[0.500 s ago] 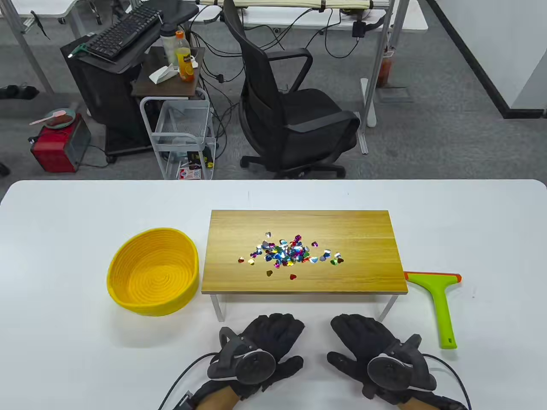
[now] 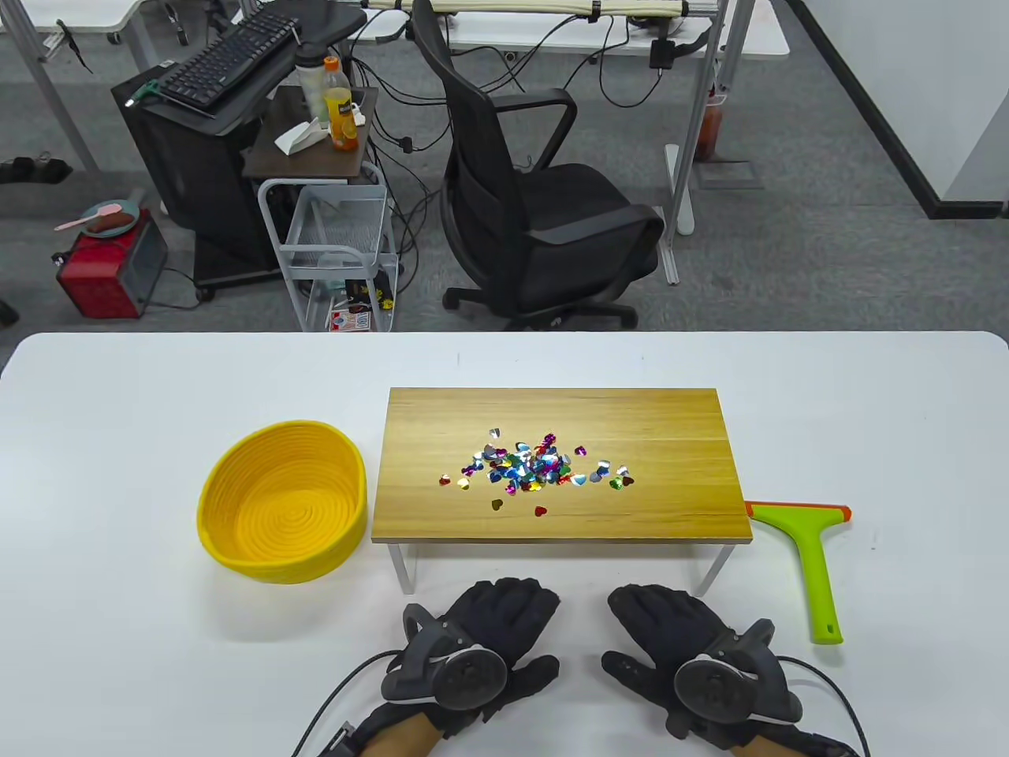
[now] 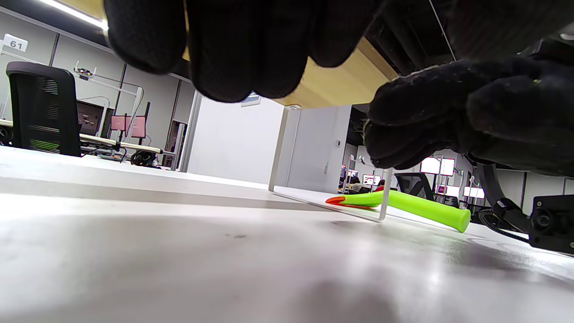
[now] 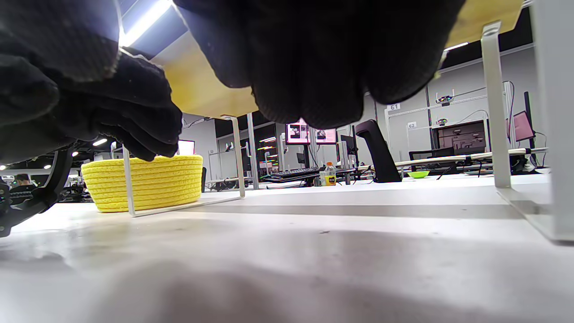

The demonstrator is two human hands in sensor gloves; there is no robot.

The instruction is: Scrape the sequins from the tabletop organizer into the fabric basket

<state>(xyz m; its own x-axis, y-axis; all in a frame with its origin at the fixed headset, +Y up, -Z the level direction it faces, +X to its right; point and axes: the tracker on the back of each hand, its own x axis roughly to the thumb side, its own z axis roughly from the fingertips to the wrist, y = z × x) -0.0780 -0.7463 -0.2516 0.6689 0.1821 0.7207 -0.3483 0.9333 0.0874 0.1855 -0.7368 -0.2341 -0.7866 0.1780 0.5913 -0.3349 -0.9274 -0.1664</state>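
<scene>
A wooden tabletop organizer (image 2: 654, 505) on white legs stands mid-table, with several shiny heart sequins (image 2: 536, 467) piled on its top. A yellow fabric basket (image 2: 284, 501) sits just left of it; it also shows in the right wrist view (image 4: 148, 181). A green scraper (image 2: 812, 552) with an orange blade edge lies right of the organizer; it also shows in the left wrist view (image 3: 417, 207). My left hand (image 2: 504, 611) and right hand (image 2: 654, 615) lie palm down near the table's front edge, in front of the organizer, fingers spread, holding nothing.
The white table (image 2: 118, 441) extends wide to both sides. Behind it stand a black office chair (image 2: 544, 213), a wire cart (image 2: 335, 244) and a stand with a keyboard (image 2: 228, 59). The organizer's white legs (image 4: 493, 107) stand close ahead of my fingers.
Both hands have barely shifted; the right hand moved very slightly left. Nothing else has moved.
</scene>
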